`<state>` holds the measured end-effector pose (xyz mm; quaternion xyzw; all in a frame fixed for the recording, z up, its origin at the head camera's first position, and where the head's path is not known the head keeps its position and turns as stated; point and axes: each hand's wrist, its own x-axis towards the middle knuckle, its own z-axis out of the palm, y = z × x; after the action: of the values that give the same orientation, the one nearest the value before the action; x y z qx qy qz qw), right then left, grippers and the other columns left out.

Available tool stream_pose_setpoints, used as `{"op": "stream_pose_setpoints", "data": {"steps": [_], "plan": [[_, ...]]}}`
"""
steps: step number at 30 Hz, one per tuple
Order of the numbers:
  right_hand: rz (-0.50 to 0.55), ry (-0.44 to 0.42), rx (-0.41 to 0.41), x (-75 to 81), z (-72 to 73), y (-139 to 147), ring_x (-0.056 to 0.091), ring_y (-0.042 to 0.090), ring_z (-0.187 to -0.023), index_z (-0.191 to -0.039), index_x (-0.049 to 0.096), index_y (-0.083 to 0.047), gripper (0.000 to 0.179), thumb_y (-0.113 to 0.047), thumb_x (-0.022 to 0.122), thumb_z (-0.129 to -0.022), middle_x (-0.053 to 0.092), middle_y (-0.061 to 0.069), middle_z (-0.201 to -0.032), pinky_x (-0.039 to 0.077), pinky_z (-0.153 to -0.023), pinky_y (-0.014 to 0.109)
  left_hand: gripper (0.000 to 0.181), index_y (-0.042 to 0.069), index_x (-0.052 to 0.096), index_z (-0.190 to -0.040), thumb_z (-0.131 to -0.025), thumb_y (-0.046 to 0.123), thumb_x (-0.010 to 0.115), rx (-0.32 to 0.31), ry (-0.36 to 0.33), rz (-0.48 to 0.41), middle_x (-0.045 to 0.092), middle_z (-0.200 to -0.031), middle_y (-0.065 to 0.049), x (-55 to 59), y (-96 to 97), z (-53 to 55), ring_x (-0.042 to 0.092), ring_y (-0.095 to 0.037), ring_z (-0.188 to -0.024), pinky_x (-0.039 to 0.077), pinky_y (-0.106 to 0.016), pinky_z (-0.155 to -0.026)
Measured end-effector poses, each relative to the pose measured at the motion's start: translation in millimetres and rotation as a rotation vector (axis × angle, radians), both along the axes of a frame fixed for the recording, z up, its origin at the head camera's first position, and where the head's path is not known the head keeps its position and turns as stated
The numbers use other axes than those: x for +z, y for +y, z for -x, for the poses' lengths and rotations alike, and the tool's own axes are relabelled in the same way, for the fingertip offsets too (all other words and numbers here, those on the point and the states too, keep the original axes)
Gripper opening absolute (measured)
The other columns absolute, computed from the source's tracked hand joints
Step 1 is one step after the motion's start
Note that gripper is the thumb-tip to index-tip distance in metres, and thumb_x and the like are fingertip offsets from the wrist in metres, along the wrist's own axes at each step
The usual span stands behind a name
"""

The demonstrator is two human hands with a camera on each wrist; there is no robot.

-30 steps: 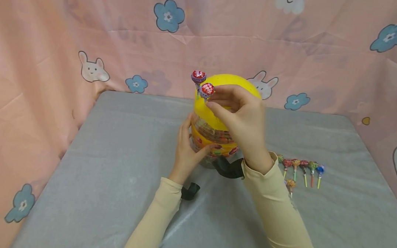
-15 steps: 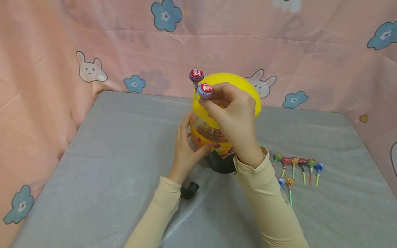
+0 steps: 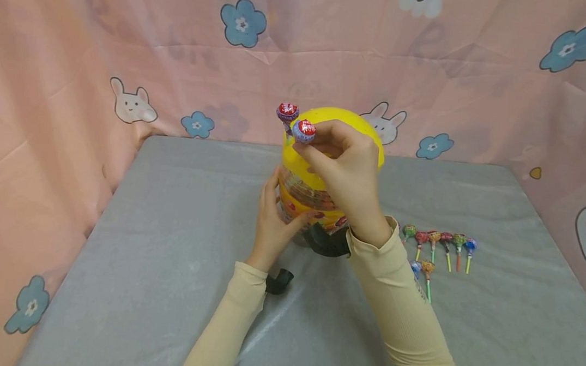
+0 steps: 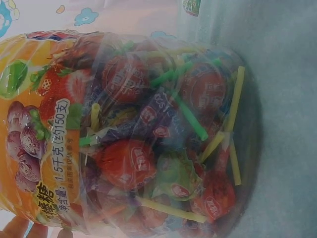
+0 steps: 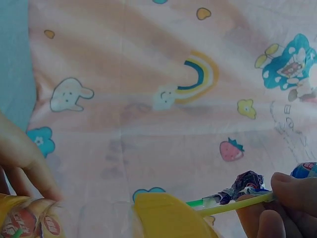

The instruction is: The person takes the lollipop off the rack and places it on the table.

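A clear candy jar [image 4: 143,129] full of wrapped lollipops stands on the table under a domed yellow lid [image 3: 335,118]. My left hand [image 3: 273,228] grips its side, thumb at the front and fingers round the left. Above, my right hand [image 3: 352,174] pinches a lollipop [image 3: 304,131] with a red and purple wrapper, just below its head. In the right wrist view its yellow stick [image 5: 237,204] reaches down to the lid's edge. Close beside it, a second lollipop [image 3: 288,112] stands at the lid on a green stick [image 5: 195,203], with no fingers on it.
Several lollipops [image 3: 446,239] lie in a row on the grey tablecloth [image 3: 173,227] to the right, with two more [image 3: 427,268] nearer my right sleeve. Black straps [image 3: 280,282] show at both wrists. A pink printed curtain [image 3: 309,42] hangs behind the table.
My right hand has shifted slightly left with the lollipop, whose head has turned a little. More lollipops show beside the right forearm. The left hand keeps its grip on the jar.
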<state>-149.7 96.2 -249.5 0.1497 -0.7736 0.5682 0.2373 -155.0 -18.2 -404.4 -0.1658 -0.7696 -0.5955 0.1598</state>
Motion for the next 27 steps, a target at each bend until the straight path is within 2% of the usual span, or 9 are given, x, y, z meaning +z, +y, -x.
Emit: {"op": "stream_pose_setpoints", "data": {"steps": [5,8,12,19,27], "plan": [[0.107,0.026,0.049,1.0,0.2,4,0.066,0.019,-0.073,-0.093,0.068,0.007,0.016,0.004,0.073,-0.079,0.068,0.010,-0.087,0.056,-0.064,0.029,0.094,0.012,0.019,-0.150,-0.081,0.051,0.068,-0.012,-0.030,-0.004,0.029,-0.147,-0.011,1.5,-0.6,-1.8,0.029,-0.023,-0.133,0.034,-0.043,-0.106],[0.130,0.027,0.063,0.4,-0.8,7,0.068,0.020,-0.077,-0.093,0.067,0.008,0.015,0.005,0.071,-0.079,0.067,0.010,-0.088,0.056,-0.070,0.030,0.092,0.012,0.018,-0.150,-0.081,0.035,0.075,-0.010,-0.040,0.003,0.028,-0.147,-0.011,2.2,-0.6,-2.5,0.029,-0.023,-0.133,0.033,-0.044,-0.106],[0.133,0.041,0.064,-1.2,-1.5,10,0.068,0.021,-0.079,-0.093,0.067,0.008,0.016,0.005,0.072,-0.079,0.067,0.009,-0.087,0.056,-0.075,0.031,0.092,0.011,0.018,-0.150,-0.080,0.028,0.077,-0.007,-0.041,0.010,0.028,-0.147,-0.011,3.1,-0.2,-2.6,0.030,-0.023,-0.132,0.034,-0.043,-0.106],[0.160,0.020,0.051,-5.7,-5.0,20,0.067,0.024,-0.075,-0.091,0.067,0.006,0.013,0.004,0.072,-0.079,0.067,0.010,-0.084,0.056,-0.073,0.032,0.092,0.012,0.017,-0.150,-0.082,0.034,0.074,-0.014,-0.042,0.018,0.027,-0.147,-0.011,2.9,-0.4,-2.7,0.030,-0.023,-0.132,0.033,-0.045,-0.106],[0.211,-0.017,0.037,-9.1,-11.4,33,0.066,0.023,-0.071,-0.088,0.066,0.005,0.012,0.004,0.073,-0.078,0.067,0.008,-0.079,0.055,-0.067,0.029,0.100,0.014,0.016,-0.151,-0.076,0.066,0.058,-0.019,-0.051,0.002,0.027,-0.148,-0.010,3.3,-0.1,-3.3,0.029,-0.021,-0.133,0.032,-0.044,-0.106]]}}
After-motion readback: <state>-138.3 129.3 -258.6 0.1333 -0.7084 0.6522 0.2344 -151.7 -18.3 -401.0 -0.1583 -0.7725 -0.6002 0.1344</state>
